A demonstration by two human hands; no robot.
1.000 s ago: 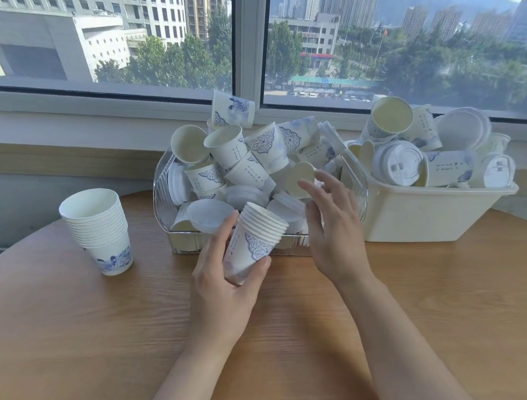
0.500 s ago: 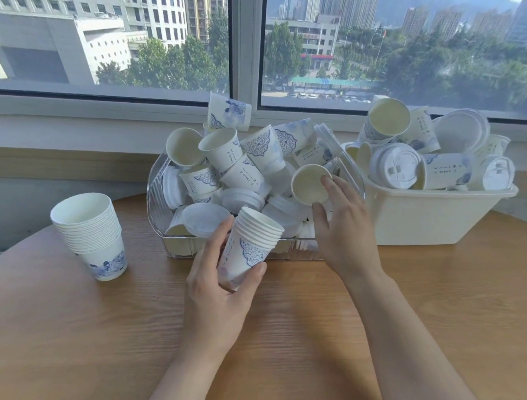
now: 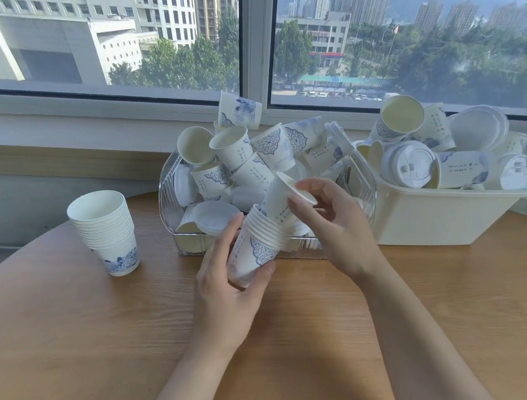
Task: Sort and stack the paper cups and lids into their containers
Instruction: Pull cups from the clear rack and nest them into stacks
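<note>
Paper cups nested in a short stack [image 3: 256, 243] lie tilted in the left hand [image 3: 228, 284], fingers wrapped round, mouth aimed at the right hand [image 3: 330, 226], which pinches a single cup [image 3: 282, 200] by its rim, seemingly to nest it; just beyond lie the clear bin [image 3: 168, 188] and white tub [image 3: 446, 217], both heaped

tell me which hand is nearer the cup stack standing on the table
Left. The left hand is nearer the standing cup stack, though apart from it; the right hand is farther off, by the clear bin.
</note>
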